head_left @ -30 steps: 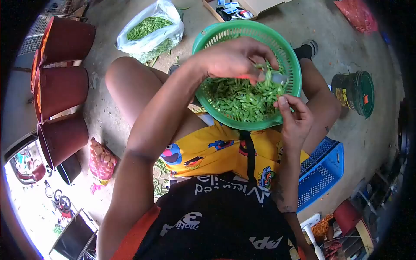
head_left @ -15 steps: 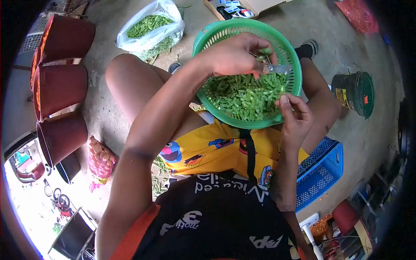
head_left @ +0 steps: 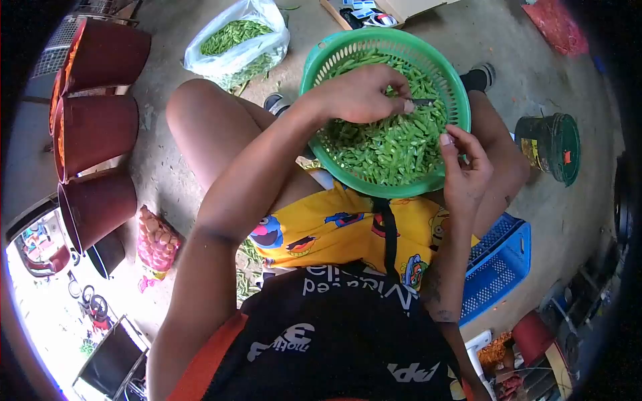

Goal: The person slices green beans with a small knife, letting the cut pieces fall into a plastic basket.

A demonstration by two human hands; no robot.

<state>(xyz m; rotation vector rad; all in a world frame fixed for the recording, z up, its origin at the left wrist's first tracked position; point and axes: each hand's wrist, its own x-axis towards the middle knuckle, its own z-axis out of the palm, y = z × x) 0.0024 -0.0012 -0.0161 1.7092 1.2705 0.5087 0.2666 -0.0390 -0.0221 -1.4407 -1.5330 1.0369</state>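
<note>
A green plastic colander rests on my lap, filled with cut green bean pieces. Over its middle, my left hand is closed round a small knife, its blade pointing right, just above the beans. My right hand is at the colander's right rim, thumb and forefinger pinched together. Whatever is between those fingertips, if anything, is too small to make out.
An open plastic bag of green beans stands ahead on the left. Dark red tubs line the left side, near a net bag. On the right are a dark bucket and a blue crate. A cardboard box lies ahead.
My left hand has turned and lowered the knife toward the beans; the green piece at its fingers no longer shows. My right hand has shifted slightly right, away from the beans.
</note>
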